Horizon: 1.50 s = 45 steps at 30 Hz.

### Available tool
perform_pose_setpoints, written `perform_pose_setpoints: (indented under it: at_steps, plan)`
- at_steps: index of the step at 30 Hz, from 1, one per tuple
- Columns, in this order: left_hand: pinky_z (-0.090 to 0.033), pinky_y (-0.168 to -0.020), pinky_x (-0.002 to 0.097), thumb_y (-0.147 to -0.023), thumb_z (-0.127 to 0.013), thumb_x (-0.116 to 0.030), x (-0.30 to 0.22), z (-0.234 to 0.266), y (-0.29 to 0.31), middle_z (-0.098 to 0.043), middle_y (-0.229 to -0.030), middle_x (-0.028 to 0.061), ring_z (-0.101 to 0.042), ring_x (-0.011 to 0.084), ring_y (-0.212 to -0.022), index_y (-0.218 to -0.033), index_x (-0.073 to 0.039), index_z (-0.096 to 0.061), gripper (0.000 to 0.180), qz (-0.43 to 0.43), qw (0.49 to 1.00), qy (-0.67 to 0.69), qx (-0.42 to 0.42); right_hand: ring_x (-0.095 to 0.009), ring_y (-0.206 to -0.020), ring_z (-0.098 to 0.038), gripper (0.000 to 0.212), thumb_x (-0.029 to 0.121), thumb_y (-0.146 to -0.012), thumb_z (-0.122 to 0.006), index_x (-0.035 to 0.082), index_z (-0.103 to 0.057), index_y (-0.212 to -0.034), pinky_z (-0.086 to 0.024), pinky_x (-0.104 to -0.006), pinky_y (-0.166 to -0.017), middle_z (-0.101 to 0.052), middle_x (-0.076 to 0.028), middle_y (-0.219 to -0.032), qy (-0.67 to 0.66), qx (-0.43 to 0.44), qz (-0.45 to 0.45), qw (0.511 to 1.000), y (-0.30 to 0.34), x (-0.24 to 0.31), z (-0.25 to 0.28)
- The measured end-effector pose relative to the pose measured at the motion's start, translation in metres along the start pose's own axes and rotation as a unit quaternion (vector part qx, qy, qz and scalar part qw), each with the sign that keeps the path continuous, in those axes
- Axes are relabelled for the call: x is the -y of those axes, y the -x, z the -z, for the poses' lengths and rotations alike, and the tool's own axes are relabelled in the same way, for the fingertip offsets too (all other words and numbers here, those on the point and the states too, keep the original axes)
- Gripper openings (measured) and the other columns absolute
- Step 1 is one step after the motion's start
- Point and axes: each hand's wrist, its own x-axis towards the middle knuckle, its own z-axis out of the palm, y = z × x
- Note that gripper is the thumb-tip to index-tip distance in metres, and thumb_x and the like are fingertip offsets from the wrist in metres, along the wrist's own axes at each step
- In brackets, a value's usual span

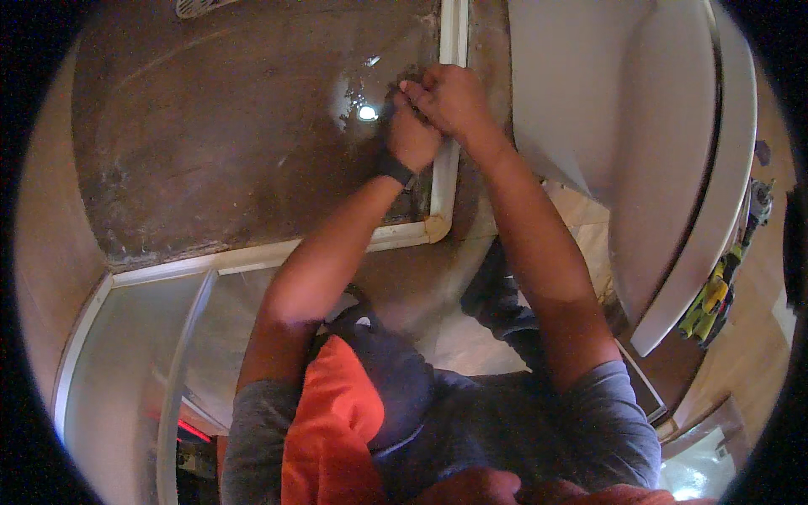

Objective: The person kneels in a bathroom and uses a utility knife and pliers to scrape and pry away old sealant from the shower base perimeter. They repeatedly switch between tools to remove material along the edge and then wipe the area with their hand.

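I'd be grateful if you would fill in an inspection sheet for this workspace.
Surface: brown panel, stained, with bright glare patches near the hands; slotted grate at the top edge.
Job's things: white edging along the panel, under the hands; any held item is hidden.
Clutter: yellow-and-black items at far right, kind unclear.
Hands: left hand and right hand close together, fingers bent; dark band on the left wrist.
Cables: nothing seen.
Surroundings: white curved fixture at right; frosted panel at lower left.
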Motion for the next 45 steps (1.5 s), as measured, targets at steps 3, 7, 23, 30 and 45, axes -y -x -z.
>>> perform_pose_setpoints:
  at_steps: [3, 7, 23, 30, 45]
  plan:
    - [-0.050, -0.089, 0.0460, -0.098, -0.053, -0.023, -0.013, 0.023, -0.003, -0.067, -0.108, 0.0163, -0.063, 0.0367, -0.097, -0.119, 0.000, -0.057, 0.032, 0.084, 0.965, 0.191, 0.161, -0.043, -0.073, -0.068, 0.043, 0.045, -0.084, -0.072, 0.002, -0.073, -0.081, -0.056, -0.0516, -0.069, -0.068, -0.021, -0.074, 0.017, 0.014, -0.013, 1.000, 0.003, -0.014, -0.003]
    - [-0.051, -0.075, 0.0342, -0.102, -0.045, -0.012, 0.025, 0.035, -0.011, -0.067, -0.096, 0.0124, -0.063, 0.0211, -0.083, -0.112, 0.000, -0.059, 0.021, 0.206, 0.741, 0.576, 0.278, -0.041, -0.074, -0.069, 0.037, 0.041, -0.085, -0.071, 0.004, -0.076, -0.087, -0.057, -0.0506, -0.072, -0.069, -0.020, -0.077, 0.066, 0.042, 0.030, 0.996, -0.004, 0.000, 0.012]
    - [-0.050, -0.088, 0.0450, -0.099, -0.055, -0.022, 0.023, 0.010, 0.004, -0.067, -0.107, 0.0246, -0.065, 0.0425, -0.104, -0.123, 0.003, -0.053, 0.034, -0.004, 0.991, 0.076, 0.111, -0.040, -0.088, -0.072, 0.040, 0.041, -0.083, -0.074, 0.002, -0.077, -0.090, -0.059, -0.0490, -0.081, -0.073, -0.022, -0.088, 0.176, 0.106, -0.037, 0.978, -0.020, 0.012, 0.001]
    - [-0.049, -0.092, 0.0507, -0.096, -0.056, -0.017, 0.021, 0.022, 0.009, -0.063, -0.119, 0.0294, -0.061, 0.0490, -0.110, -0.127, 0.003, -0.050, 0.038, -0.015, 0.993, 0.061, 0.095, -0.042, -0.087, -0.071, 0.046, 0.046, -0.086, -0.069, 0.001, -0.075, -0.090, -0.058, -0.0497, -0.079, -0.072, -0.023, -0.090, 0.199, 0.113, 0.012, 0.973, -0.018, 0.021, -0.004]
    - [-0.051, -0.089, 0.0497, -0.096, -0.059, -0.023, 0.008, 0.010, 0.021, -0.067, -0.112, 0.0295, -0.064, 0.0465, -0.106, -0.124, 0.002, -0.056, 0.038, 0.087, 0.995, -0.032, 0.038, -0.046, -0.092, -0.067, 0.041, 0.040, -0.090, -0.063, 0.002, -0.071, -0.105, -0.054, -0.0516, -0.087, -0.071, -0.025, -0.099, 0.154, 0.221, 0.149, 0.951, -0.039, -0.012, 0.001]
